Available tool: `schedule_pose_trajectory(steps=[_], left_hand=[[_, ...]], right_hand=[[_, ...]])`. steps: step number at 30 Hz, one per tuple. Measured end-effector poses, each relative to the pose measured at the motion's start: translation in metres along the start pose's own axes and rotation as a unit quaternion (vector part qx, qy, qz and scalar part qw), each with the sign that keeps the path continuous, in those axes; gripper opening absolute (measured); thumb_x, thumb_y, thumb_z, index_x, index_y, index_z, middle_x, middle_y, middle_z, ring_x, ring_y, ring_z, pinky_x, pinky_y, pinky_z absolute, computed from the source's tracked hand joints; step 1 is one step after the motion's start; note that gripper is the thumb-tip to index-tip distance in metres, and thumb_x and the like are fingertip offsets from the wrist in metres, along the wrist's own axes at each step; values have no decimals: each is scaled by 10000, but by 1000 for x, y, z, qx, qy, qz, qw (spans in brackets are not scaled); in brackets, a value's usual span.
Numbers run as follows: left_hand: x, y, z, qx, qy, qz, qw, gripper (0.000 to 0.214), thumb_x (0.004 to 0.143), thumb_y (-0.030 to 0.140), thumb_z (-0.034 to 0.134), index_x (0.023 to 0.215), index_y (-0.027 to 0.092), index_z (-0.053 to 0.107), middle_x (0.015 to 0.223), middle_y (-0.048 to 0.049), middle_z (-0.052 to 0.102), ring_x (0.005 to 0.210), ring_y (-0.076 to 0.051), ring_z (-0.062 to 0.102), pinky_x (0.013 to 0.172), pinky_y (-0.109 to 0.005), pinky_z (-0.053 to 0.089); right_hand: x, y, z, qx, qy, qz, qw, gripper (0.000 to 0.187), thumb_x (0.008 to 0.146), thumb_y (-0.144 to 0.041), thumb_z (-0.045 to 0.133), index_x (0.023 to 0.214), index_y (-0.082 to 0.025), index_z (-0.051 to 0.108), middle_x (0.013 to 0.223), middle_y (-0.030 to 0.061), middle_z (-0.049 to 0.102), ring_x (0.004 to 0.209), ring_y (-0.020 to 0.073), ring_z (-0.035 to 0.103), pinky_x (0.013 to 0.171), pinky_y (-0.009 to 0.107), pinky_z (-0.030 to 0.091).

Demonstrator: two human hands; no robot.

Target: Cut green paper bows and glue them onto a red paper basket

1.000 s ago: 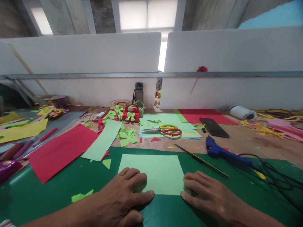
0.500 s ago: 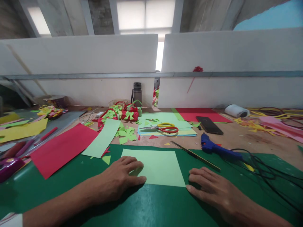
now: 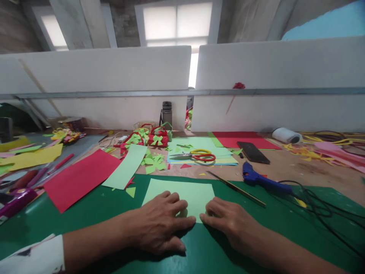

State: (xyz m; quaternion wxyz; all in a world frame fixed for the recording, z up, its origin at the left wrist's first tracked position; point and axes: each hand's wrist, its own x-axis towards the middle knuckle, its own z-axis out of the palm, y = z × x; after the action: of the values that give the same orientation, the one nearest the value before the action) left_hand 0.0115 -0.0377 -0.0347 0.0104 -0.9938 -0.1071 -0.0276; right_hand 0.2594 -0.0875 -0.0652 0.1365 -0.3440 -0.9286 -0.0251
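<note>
A light green paper sheet point(image 3: 188, 192) lies on the dark green cutting mat point(image 3: 94, 213) in front of me. My left hand point(image 3: 159, 222) rests flat on the sheet's near left part, fingers stretched out. My right hand point(image 3: 228, 222) lies flat on the sheet's near right corner, fingers spread, close beside the left. Neither hand holds anything. The sheet's near edge is hidden under both hands.
A thin metal ruler point(image 3: 235, 188) and a blue glue gun point(image 3: 264, 180) with its black cord lie to the right. Red-and-yellow scissors point(image 3: 199, 155) sit on stacked paper behind. A red sheet point(image 3: 81, 177), a pale green strip point(image 3: 127, 166), a phone point(image 3: 253, 152) and paper scraps surround the mat.
My right hand has slid left onto the sheet's near right corner. My left hand shifted slightly right. Both hands are now closer together on the paper.
</note>
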Motion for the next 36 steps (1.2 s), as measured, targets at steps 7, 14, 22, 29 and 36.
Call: schedule_pose_trajectory(steps=[7,14,22,29,36], left_hand=[[3,-13,6,-27,7,24,999,482,867,607,464,1243,309,513,972,-51,473,798,-212,420,749,-359,368],[1,-19,5,-50,5,22,998,331,883,537,494,1083,292,593,974,-46,475,812,-207,418,747,-348,381],[-19,-23,1,-65,25,11,998,220,895,451,532,975,255,593,998,-43,511,863,-203,440,777,-317,391],[-39,-24,0,-84,25,-27,996,137,886,316,560,998,242,587,1065,-56,536,950,-226,461,846,-358,397],[-66,-30,3,-102,65,-54,991,158,918,288,489,1035,249,589,1124,-76,551,989,-238,487,868,-373,421]], right_hand=[[-5,1,-1,18,16,11,1000,286,925,-57,356,1029,-183,591,856,49,574,726,160,472,640,277,342],[-4,1,-1,29,21,16,999,296,919,-51,362,1034,-187,599,858,48,580,730,159,471,649,279,348],[-5,3,-1,34,21,11,999,292,918,-47,365,1048,-191,583,850,37,569,723,150,482,643,272,354],[-7,5,1,37,18,10,999,268,921,-56,386,1057,-187,576,864,40,564,725,150,483,645,274,361],[-8,4,1,37,22,11,999,291,916,-33,361,1047,-188,569,858,42,564,731,148,496,660,277,374]])
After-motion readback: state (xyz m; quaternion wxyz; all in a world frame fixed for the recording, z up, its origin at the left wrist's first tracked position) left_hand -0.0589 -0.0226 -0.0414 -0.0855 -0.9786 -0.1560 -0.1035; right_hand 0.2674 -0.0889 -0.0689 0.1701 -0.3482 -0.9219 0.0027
